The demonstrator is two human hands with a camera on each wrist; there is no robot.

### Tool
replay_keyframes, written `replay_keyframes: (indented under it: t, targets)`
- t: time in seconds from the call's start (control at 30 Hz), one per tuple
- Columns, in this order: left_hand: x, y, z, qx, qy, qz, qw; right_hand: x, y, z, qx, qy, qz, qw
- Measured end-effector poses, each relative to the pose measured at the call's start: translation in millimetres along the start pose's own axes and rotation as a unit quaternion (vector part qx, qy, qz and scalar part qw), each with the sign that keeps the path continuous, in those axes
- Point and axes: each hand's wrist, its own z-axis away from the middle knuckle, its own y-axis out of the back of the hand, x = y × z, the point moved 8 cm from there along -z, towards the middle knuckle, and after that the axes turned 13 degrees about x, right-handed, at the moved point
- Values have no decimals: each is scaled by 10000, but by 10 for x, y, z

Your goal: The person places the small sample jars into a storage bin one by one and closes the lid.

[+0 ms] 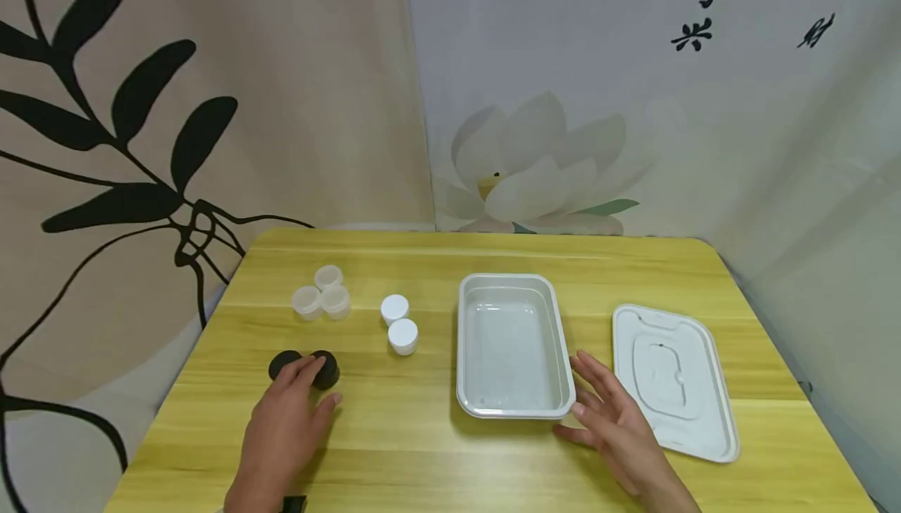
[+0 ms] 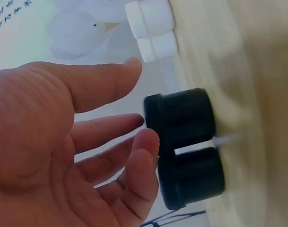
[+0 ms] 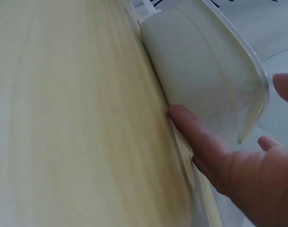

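Two small round black pots with wider caps stand side by side at the left of the table. My left hand hovers at them, its fingertips right by the caps. In the left wrist view, the thumb is well apart from the pots and the other fingers bend loosely. My right hand is at the near right corner of a white rectangular box, fingers spread along its side. In the right wrist view, one fingertip touches the lower wall of the box close to the table.
Two white pots stand between the black pots and the box. Behind them to the left are three translucent pots in a cluster. A white lid lies flat right of the box on the wooden table.
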Motion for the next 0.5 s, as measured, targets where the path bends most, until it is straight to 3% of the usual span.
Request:
replay_keyframes:
  t: [0.23, 0.5]
  targets:
    - [-62, 27, -9, 491, 74, 339, 9982, 41, -31, -3, 9, -39, -236, 9997]
    - [-219, 30, 56, 1003, 855, 854, 9876, 49, -47, -3, 51, -48, -288, 9996]
